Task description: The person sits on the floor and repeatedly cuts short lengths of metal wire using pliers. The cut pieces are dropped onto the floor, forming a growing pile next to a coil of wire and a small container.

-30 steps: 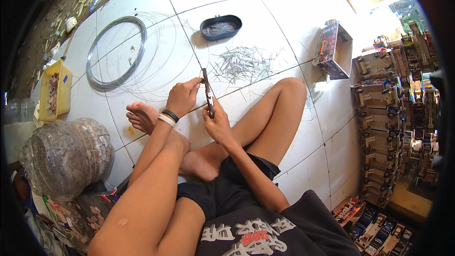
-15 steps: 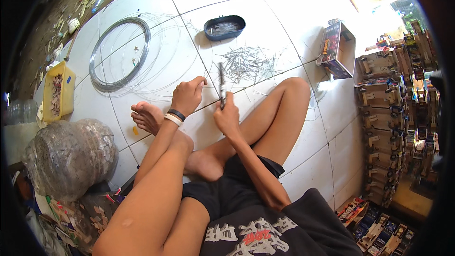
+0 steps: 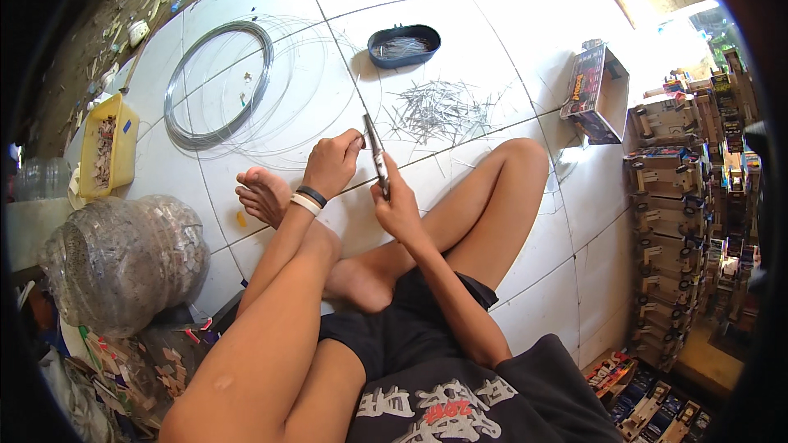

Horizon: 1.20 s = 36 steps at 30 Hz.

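My right hand (image 3: 397,207) is wrapped round a long metal hand tool (image 3: 378,152) with narrow jaws, like snips or scissors; its exact kind is hard to tell. The tool points away from me. Beside its tip, my left hand (image 3: 332,162) is closed in a pinch, wearing a black and a white wristband. Whatever lies between those fingers is too small to make out. Beyond my hands a pile of short cut wire pieces (image 3: 443,111) lies on the white tiles. A coil of wire (image 3: 175,119) with loose loops spreads to the left.
A dark oval dish (image 3: 384,61) holding wire pieces stands beyond the pile. An open box (image 3: 584,119) is at the right, near stacked wooden toy vehicles (image 3: 669,246). A yellow tub (image 3: 125,152) and a large plastic-wrapped bundle (image 3: 131,267) stand at the left. My bent legs frame the tiles.
The tool has tilted leftward, its tip now close to my left fingers. My left hand has come slightly nearer the tool. The whole view has shifted a little.
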Available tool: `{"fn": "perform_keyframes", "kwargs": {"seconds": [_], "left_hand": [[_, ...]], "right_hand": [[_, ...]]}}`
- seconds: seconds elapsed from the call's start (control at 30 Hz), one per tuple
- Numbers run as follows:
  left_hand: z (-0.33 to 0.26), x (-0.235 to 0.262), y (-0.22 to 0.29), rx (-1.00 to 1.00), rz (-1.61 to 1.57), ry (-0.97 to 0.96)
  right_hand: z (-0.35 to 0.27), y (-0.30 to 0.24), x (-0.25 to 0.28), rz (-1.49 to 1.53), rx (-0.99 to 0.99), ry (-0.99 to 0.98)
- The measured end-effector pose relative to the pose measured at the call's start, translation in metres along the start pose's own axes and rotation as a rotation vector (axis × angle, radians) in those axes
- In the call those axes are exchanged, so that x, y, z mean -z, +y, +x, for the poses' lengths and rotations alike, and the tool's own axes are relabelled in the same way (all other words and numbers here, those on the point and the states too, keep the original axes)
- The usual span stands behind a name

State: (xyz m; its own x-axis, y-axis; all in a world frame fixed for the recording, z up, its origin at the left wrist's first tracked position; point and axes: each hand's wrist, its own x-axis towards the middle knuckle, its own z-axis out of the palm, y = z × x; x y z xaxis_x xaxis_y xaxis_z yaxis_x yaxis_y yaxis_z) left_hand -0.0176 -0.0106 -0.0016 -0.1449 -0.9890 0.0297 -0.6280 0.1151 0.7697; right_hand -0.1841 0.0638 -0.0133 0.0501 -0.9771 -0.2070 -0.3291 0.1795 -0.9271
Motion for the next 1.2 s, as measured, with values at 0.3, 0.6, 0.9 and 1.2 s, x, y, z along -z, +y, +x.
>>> {"fn": "perform_keyframes", "kwargs": {"seconds": [0.3,0.6,0.9,1.2], "left_hand": [[0.001,-0.003,-0.001,-0.033,0.114,-0.044],[-0.001,-0.004,-0.003,-0.061,0.133,-0.042],[0.000,0.000,0.005,-0.033,0.112,-0.095],[0.001,0.000,0.005,-0.030,0.061,-0.071]], "right_hand": [[0.047,-0.012,0.030,-0.017,-0.057,0.168],[0.030,0.006,0.025,-0.009,-0.048,0.095],[0.031,0.008,0.038,0.021,-0.060,0.035],[0.020,-0.006,0.028,0.091,-0.068,-0.005]]}}
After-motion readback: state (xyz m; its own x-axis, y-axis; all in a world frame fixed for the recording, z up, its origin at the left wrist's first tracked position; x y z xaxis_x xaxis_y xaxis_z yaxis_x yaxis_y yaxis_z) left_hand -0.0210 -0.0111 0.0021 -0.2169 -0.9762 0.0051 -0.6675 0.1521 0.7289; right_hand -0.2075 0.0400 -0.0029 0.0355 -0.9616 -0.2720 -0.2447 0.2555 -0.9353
